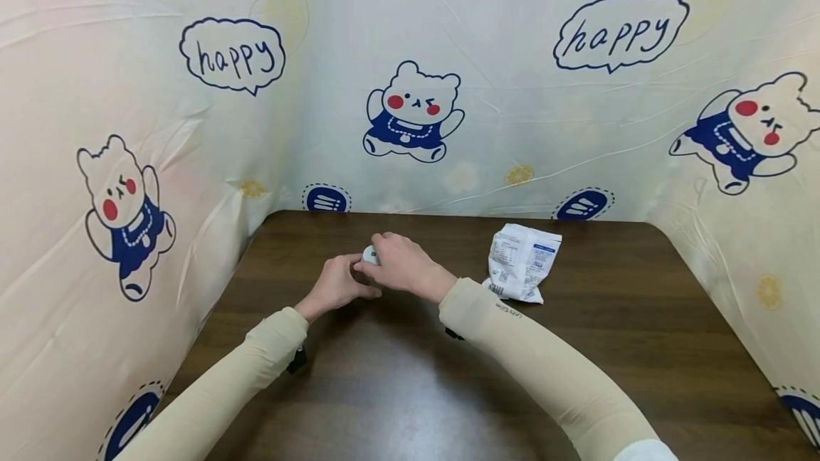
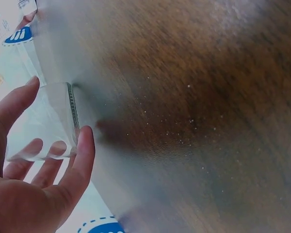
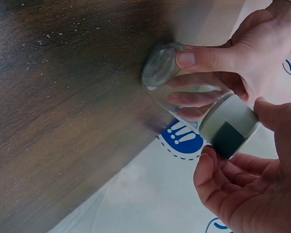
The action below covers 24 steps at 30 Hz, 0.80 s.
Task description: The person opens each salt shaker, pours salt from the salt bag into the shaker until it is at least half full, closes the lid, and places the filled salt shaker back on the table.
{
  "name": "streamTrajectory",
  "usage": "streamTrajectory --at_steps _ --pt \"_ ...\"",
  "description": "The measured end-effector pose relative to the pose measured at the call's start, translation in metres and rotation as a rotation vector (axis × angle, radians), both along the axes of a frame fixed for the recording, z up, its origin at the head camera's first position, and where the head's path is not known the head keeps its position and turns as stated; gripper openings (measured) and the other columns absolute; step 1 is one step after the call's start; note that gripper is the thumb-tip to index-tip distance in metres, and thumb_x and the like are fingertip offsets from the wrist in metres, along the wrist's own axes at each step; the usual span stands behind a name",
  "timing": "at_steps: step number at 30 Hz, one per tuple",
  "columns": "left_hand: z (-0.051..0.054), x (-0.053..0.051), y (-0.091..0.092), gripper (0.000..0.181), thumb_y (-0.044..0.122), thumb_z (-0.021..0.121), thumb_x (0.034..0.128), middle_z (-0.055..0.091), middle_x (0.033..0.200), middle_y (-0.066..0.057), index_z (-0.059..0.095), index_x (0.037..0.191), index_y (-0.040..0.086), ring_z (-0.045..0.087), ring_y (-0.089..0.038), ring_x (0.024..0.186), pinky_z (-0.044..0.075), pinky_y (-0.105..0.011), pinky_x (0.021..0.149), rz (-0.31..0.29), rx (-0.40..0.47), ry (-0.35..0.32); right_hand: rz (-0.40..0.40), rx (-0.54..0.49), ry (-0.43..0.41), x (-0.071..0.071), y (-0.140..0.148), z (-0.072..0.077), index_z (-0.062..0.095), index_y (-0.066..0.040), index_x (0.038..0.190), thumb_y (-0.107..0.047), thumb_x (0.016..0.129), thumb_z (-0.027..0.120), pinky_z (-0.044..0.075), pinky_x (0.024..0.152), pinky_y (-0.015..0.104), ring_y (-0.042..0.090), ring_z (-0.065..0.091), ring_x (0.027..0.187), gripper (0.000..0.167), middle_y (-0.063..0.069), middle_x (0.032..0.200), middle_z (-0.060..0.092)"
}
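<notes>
From my remote seat I see a person in beige sleeves [image 1: 538, 354] reaching both arms over a dark brown wooden worktop [image 1: 397, 383]. Between the hands, toward the far edge and a little left of centre, a clear glass jar [image 2: 53, 111] stands roughly upright, its base close to the wood; I cannot tell whether it touches. The left hand [image 1: 338, 282] has its grip clamped round the jar's side, thumb on one side and fingers on the other. The right hand [image 1: 406, 263] has its grip clamped on the pale lid [image 3: 240, 114] at the jar's top, thumb and fingers pinching its rim beside a dark square patch. To the right, well apart, lies a white printed packet [image 1: 522, 265]. Pale cloth [image 1: 333, 112] with cartoon bears and "happy" bubbles surrounds the worktop.
</notes>
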<state>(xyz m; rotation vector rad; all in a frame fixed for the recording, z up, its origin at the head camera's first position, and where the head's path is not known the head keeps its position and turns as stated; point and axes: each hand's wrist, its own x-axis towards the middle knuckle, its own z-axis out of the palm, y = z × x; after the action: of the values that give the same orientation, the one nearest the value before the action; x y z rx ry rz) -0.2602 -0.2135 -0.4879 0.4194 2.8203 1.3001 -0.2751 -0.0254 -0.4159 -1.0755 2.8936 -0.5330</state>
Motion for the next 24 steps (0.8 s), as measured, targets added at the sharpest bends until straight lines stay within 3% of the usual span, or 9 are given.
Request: streamTrajectory --at_steps 10,18,21,24 --pt "-0.0002 -0.0011 -0.0034 0.05 0.017 0.098 0.0759 0.077 0.109 -0.002 0.076 0.12 0.009 0.072 -0.018 0.091 0.058 -0.044 0.084 -0.015 -0.005 0.005 0.128 0.094 0.035 0.0004 0.0003 0.0056 0.06 -0.003 0.137 -0.027 0.107 0.063 0.054 0.087 0.033 0.023 0.058 0.1 0.039 0.014 0.122 0.06" --pt "-0.0007 -0.002 -0.0032 0.051 0.018 0.099 0.0746 0.077 0.11 -0.004 0.076 0.119 0.007 0.071 -0.023 0.101 0.057 -0.048 0.09 -0.002 -0.021 0.013 -0.049 0.039 0.041 0.0029 -0.0032 0.0006 0.061 -0.002 0.126 -0.06 0.102 0.06 0.056 0.076 0.034 0.02 0.06 0.087 0.063 0.011 0.109 0.063" --pt "-0.0008 -0.0021 -0.0027 0.051 0.016 0.098 0.0748 0.077 0.111 -0.004 0.076 0.12 0.007 0.07 -0.023 0.102 0.056 -0.049 0.092 -0.004 -0.021 0.007 -0.087 0.042 0.042 0.0031 -0.0041 -0.0003 0.063 -0.001 0.122 -0.061 0.103 0.059 0.056 0.072 0.034 0.019 0.06 0.083 0.064 0.01 0.105 0.064" --pt "-0.0004 -0.0022 -0.0024 0.052 0.016 0.098 0.0754 0.077 0.112 -0.003 0.075 0.121 0.007 0.069 -0.022 0.1 0.056 -0.048 0.091 -0.003 -0.021 -0.001 -0.076 0.036 0.02 0.0027 -0.0042 0.0002 0.064 0.0 0.122 -0.055 0.104 0.062 0.056 0.072 0.032 0.018 0.06 0.081 0.057 0.01 0.106 0.065"
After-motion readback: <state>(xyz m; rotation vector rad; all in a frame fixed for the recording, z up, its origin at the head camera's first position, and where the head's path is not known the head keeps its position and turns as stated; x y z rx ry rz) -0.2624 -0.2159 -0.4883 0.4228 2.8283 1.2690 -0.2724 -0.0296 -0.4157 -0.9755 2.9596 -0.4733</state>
